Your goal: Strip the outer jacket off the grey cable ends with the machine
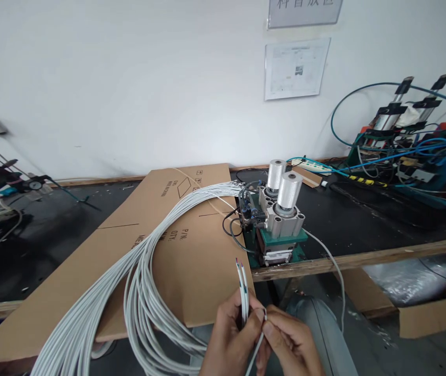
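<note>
- Below the surface (364,258) edge, my left hand (229,339) clasps two white cable ends (242,284) upright; my right hand (291,344) pinches one of them lower down.
- Judged step: aligning ends drawn from the cable bundle (144,297).
- Next move calls for level tips facing the press (281,219).

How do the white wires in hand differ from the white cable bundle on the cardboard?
The held white wires are few and stand upright from the left hand; the white cable bundle is many strands lying looped on the brown cardboard sheet. The held wires' tips show coloured cores; the bundle's ends are unclear. Both are pale-sheathed.
</note>
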Motion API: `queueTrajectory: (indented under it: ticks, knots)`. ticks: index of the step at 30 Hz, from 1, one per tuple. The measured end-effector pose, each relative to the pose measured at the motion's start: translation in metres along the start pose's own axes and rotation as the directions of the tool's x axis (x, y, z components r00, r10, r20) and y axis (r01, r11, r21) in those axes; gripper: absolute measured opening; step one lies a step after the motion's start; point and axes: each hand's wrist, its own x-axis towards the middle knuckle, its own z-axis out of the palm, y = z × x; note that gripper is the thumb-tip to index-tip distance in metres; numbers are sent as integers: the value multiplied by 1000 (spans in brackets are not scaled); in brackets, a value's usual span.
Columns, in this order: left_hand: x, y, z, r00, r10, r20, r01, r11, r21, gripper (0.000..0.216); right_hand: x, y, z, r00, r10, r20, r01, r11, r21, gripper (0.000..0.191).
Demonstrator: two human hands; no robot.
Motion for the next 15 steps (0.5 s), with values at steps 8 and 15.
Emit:
queueTrajectory:
  ticks: [8,15]
  knots:
    - [0,-2,2,999,45,-7,-45,998,31,42,1,-2,1,999,30,-15,-29,999,28,43]
    - [1,4,6,997,42,-63,-38,997,63,49,3,-4,0,999,40,-24,-40,999,10,45]
